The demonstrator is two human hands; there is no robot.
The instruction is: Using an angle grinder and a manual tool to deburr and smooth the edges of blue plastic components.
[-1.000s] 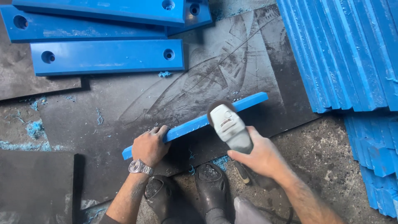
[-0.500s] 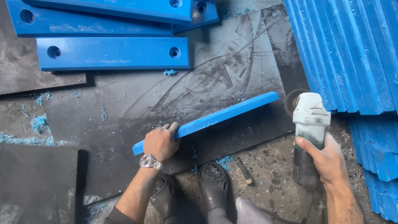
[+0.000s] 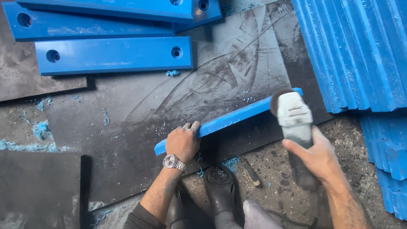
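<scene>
Blue plastic bar (image 3: 237, 115) on edge across a scuffed dark mat (image 3: 127, 127), clamped near its end by left hand (image 3: 183, 142). Right hand (image 3: 316, 157) wrapped tight around grey angle grinder (image 3: 294, 121), disc at the bar's far end. Beyond the left hand, drilled blue slabs (image 3: 114, 55); beside the right, stacked blue strips (image 3: 360, 51). Blue shavings (image 3: 40, 129) on gritty concrete floor (image 3: 275, 169).

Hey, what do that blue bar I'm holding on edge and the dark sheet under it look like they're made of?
The blue bar looks like solid plastic, matte and coloured all through: curly blue shavings lie around it, not sparks or metal dust. The dark sheet seems to be rubber or a worn board, dull black with pale scuff arcs; the picture leaves that open.
</scene>
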